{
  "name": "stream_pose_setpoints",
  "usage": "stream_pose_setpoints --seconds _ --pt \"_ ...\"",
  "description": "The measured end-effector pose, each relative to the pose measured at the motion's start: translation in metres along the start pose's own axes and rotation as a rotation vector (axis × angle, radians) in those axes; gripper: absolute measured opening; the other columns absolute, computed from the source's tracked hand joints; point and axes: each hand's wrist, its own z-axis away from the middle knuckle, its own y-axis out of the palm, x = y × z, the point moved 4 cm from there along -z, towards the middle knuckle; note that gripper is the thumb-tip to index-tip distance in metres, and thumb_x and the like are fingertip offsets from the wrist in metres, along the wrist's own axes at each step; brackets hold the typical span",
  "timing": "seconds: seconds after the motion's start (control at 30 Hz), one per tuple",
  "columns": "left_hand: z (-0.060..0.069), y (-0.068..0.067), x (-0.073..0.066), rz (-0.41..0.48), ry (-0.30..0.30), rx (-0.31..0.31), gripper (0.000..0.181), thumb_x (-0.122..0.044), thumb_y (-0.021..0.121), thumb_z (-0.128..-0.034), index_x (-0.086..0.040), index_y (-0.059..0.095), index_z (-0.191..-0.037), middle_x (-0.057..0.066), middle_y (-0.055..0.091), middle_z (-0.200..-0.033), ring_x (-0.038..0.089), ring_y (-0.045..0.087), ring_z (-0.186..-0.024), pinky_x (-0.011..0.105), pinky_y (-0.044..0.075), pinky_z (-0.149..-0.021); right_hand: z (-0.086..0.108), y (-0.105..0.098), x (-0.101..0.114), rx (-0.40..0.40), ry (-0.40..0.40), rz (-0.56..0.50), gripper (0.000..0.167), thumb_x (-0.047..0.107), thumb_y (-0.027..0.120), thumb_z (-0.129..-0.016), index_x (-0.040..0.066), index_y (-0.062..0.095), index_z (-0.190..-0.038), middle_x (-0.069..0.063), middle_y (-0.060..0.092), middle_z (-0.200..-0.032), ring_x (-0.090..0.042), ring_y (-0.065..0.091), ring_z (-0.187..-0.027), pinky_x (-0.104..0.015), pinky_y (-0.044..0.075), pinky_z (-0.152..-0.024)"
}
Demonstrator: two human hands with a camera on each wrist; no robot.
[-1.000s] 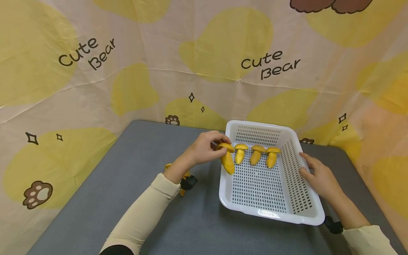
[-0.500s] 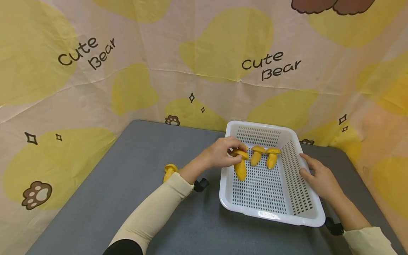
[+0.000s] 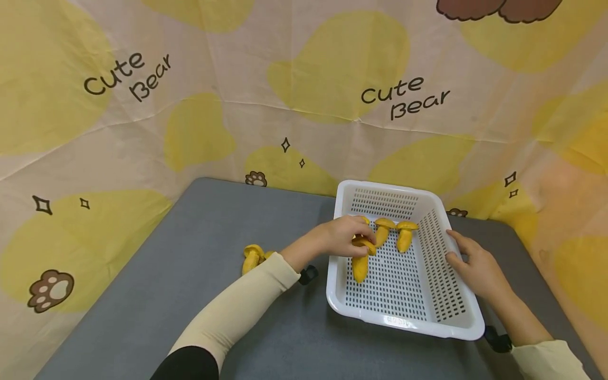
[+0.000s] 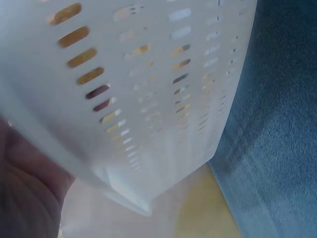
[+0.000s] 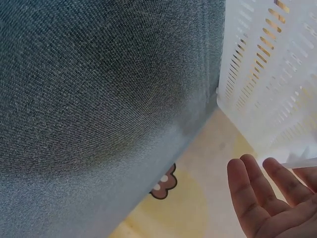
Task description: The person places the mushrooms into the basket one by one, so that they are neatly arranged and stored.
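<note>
In the head view my left hand (image 3: 342, 236) is over the left part of a white plastic basket (image 3: 406, 328) with slotted walls. It pinches the cap of a yellow mushroom (image 3: 360, 269), whose stem points down toward the basket's floor; whether it touches is hard to tell. Two more mushrooms (image 3: 405, 236) lie along the far side, caps away from me, and another is mostly hidden behind the left hand. My right hand (image 3: 480, 266) holds the basket's right rim; in the right wrist view several of its fingers (image 5: 242, 186) extend outside the wall.
A mushroom (image 3: 253, 258) lies on the grey table (image 3: 209, 227) left of the basket, with part of another (image 3: 269, 254) showing behind the left sleeve. A printed cloth (image 3: 304, 68) hangs behind the table. Black bands are on both wrists.
My left hand has carried its mushroom rightward and lower, from the basket's left rim to inside it, covering one mushroom there. The right hand and basket stay nearly still.
</note>
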Motion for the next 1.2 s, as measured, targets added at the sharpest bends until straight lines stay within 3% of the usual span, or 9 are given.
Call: stream_pose_setpoints --seconds 0.37,0.6,0.8,1.2 --pt "-0.011 0.015 0.005 -0.007 -0.059 0.154 0.016 -0.016 0.065 -0.0878 -0.013 0.073 -0.102 -0.003 0.064 -0.09 0.006 0.052 -0.078 0.011 0.042 -0.069 0.001 0.0 0.0 0.0 0.006 0.01 0.059 0.025 0.041 -0.099 0.002 0.024 -0.151 -0.036 0.042 -0.13 -0.02 0.066 -0.063 -0.03 0.053 -0.046" --pt "-0.014 0.022 0.009 0.002 -0.131 0.257 0.016 -0.021 0.07 -0.0873 -0.016 0.072 -0.102 -0.007 0.065 -0.092 0.005 0.055 -0.081 0.012 0.045 -0.071 0.0 0.0 0.0 -0.005 0.01 0.029 0.059 0.024 0.042 -0.099 0.002 0.025 -0.151 -0.035 0.041 -0.132 -0.021 0.066 -0.065 -0.031 0.053 -0.046" --pt "-0.016 0.024 0.01 -0.057 -0.209 0.335 0.016 -0.025 0.071 -0.0863 -0.021 0.071 -0.102 -0.01 0.066 -0.094 0.004 0.056 -0.084 0.015 0.045 -0.074 -0.001 0.0 0.0 -0.005 0.007 0.036 0.059 0.022 0.042 -0.099 0.001 0.025 -0.151 -0.035 0.041 -0.131 -0.02 0.065 -0.065 -0.03 0.053 -0.046" --pt "-0.018 0.032 0.009 -0.223 -0.344 0.409 0.011 -0.029 0.069 -0.0873 -0.032 0.071 -0.098 -0.015 0.062 -0.091 0.003 0.054 -0.083 0.02 0.043 -0.074 0.0 0.0 0.0 -0.004 0.002 0.039 0.059 0.023 0.043 -0.099 0.002 0.024 -0.151 -0.035 0.042 -0.13 -0.021 0.065 -0.065 -0.031 0.053 -0.047"
